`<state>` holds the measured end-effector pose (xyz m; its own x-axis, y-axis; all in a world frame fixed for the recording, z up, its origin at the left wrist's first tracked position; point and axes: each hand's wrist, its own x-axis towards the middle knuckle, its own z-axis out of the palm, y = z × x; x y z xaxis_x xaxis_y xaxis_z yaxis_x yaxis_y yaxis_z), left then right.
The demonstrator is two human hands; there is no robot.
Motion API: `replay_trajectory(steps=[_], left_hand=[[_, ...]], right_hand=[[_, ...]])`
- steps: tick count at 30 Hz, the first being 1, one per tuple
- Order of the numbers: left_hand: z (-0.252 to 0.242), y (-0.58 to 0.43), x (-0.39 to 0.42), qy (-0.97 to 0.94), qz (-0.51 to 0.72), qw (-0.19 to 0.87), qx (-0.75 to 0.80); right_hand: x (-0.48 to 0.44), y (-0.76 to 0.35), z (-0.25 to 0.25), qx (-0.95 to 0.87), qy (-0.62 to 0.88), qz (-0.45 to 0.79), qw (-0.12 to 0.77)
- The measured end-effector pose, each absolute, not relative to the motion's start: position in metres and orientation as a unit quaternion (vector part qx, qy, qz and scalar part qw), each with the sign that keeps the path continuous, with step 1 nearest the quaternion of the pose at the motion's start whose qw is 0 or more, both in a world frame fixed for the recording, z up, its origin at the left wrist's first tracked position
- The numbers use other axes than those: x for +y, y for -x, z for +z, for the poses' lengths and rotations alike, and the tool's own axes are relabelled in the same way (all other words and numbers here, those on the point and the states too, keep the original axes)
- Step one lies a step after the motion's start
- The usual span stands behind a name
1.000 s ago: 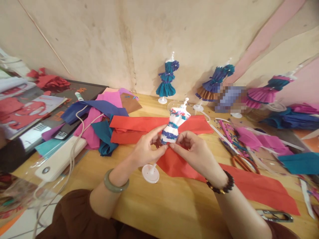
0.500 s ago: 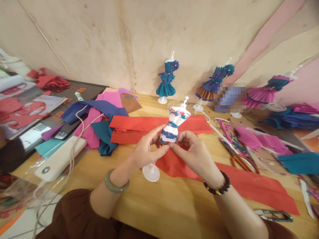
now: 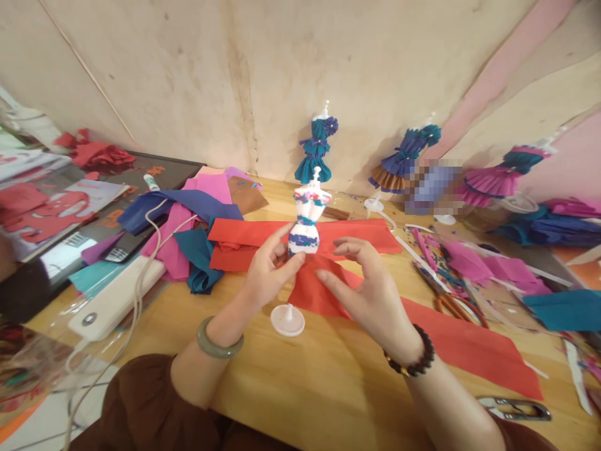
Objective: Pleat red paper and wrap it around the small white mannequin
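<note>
A small white dress form (image 3: 307, 216) with blue, teal and red patches stands almost upright on a round white base (image 3: 287, 320). My left hand (image 3: 270, 266) is closed around its lower part, the thumb across the front at the hip. One end of a long red crepe paper strip (image 3: 464, 341) lies against the form by that thumb; the rest trails right over the table. My right hand (image 3: 370, 282) is off the form, thumb and fingers apart, over the red strip with nothing in it. A second folded red piece (image 3: 235, 232) lies behind.
Dressed miniature forms (image 3: 313, 150) stand along the wall. Orange-handled scissors (image 3: 457, 307) and thread snips (image 3: 514, 408) lie right, near paper scraps. Left are a white power strip (image 3: 115, 300) with a cable, a glue stick (image 3: 151, 182) and coloured crepe paper.
The dress form has swung left and more upright. My right hand has let go and its fingers have spread, while my left hand keeps hold. The red strip has shifted left.
</note>
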<state>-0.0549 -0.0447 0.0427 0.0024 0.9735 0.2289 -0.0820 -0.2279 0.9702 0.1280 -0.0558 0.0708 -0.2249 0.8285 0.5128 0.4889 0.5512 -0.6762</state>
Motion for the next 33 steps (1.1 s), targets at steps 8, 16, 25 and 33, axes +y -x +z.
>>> replay_trajectory(steps=[8,16,25,33], left_hand=[[0.048,0.060,-0.038,-0.460,0.583,0.485,0.462],[0.045,0.062,-0.038,-0.537,0.556,0.444,0.453],[0.043,0.068,-0.032,-0.531,0.576,0.438,0.441],[0.047,0.066,-0.036,-0.575,0.541,0.412,0.455]], right_hand=[[-0.077,-0.113,0.075,-0.886,0.313,-0.107,0.326],[-0.075,-0.111,0.061,-0.879,0.238,-0.192,0.366],[-0.067,-0.108,0.050,-0.893,0.215,-0.178,0.353],[-0.068,-0.105,0.047,-0.889,0.204,-0.201,0.358]])
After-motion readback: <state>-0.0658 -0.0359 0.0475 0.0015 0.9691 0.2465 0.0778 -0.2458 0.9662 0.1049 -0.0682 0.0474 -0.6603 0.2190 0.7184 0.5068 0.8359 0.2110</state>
